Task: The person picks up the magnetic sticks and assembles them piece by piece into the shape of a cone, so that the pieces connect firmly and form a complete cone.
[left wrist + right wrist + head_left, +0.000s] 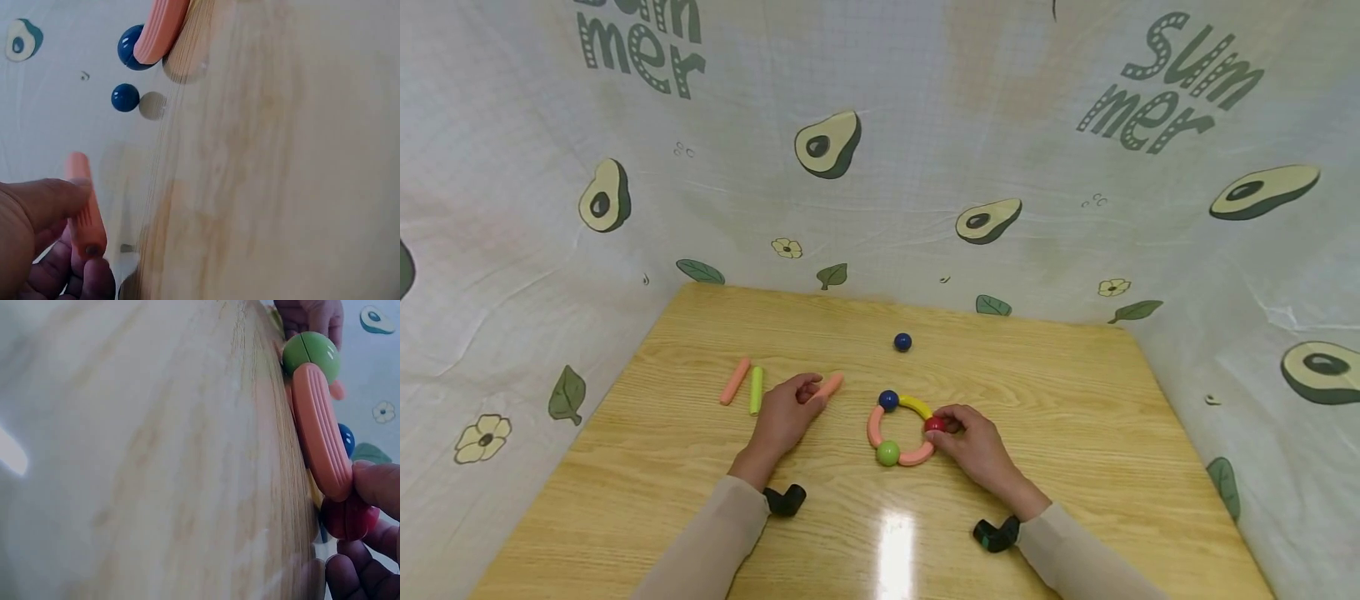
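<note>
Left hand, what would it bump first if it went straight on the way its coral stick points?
Probably the loose blue ball: in the head view, the coral stick in the left hand points roughly toward it. Depth is unclear, so it might pass above.

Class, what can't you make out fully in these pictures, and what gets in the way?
Head view: one end of the held coral stick, covered by the left hand.
Head view: part of the red ball, behind the right hand.
Left wrist view: the rest of the left coral arc, cut off by the top edge.
Right wrist view: part of a blue ball, behind the lower coral arc.
</note>
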### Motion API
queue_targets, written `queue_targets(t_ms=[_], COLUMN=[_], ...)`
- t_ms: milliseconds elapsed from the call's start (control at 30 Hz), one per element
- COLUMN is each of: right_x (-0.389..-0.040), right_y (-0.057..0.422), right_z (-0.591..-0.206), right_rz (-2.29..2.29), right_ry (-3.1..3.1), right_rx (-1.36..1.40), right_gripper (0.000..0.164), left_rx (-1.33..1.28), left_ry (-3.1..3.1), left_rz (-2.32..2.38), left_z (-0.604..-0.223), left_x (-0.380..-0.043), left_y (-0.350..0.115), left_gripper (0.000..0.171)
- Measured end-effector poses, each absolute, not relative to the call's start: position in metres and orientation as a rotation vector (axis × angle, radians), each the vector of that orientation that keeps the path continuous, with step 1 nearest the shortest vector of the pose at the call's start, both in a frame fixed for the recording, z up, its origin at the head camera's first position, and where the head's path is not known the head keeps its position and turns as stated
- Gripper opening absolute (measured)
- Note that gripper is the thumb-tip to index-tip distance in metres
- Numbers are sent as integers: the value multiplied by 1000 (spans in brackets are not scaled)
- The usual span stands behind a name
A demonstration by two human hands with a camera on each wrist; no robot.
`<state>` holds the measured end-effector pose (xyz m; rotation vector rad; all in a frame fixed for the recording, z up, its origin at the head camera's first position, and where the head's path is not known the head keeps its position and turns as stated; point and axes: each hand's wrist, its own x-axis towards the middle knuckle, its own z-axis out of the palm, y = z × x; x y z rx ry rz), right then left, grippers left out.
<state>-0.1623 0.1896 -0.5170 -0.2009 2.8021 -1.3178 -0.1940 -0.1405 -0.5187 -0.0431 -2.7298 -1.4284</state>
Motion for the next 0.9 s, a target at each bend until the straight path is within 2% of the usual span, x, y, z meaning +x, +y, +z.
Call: queue_targets(t_ms=[467,900], right_x=[-168,-173], right_y=[187,183], right_z=[-517,-513], right_rz=[-1297,-1277], right_ry=[2806,2809], right_rx=[-250,-267], right_gripper=[33,37], left_rx=[-151,-209], left_ry=[-2581,-2611], left_rz=[-1551,-1655], left_z=[-512,-498], left_x=[-198,-205], left_y=[-131,-100], left_gripper=[38,38])
